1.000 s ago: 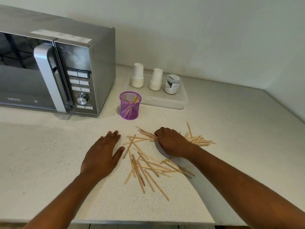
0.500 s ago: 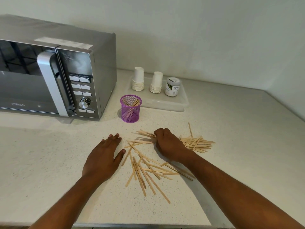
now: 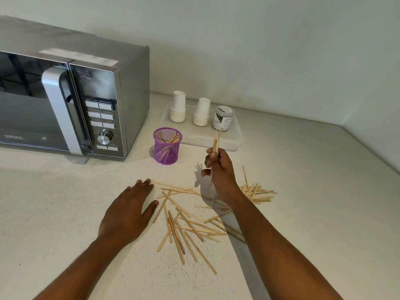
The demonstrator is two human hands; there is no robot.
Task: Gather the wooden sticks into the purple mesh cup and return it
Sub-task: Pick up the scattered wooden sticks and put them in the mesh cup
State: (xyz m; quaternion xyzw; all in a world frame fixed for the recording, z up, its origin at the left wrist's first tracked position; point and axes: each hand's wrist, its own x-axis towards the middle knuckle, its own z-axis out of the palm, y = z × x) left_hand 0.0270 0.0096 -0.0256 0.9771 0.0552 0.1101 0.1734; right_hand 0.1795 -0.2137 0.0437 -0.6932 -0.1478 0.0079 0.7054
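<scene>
Several wooden sticks (image 3: 215,141) stand clamped in the raised right hand (image 3: 218,169); the left hand (image 3: 127,211) lies flat, fingers spread, holding nothing. Mid-gathering: next they need tipping into the purple mesh cup (image 3: 167,145) just left of that fist, while many scattered sticks (image 3: 190,226) lie between both hands.

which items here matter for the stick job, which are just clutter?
Job: purple mesh cup; loose sticks on counter; bundle of sticks in right hand; left hand.
Clutter: microwave; paper cup stacks; jar; tray.
</scene>
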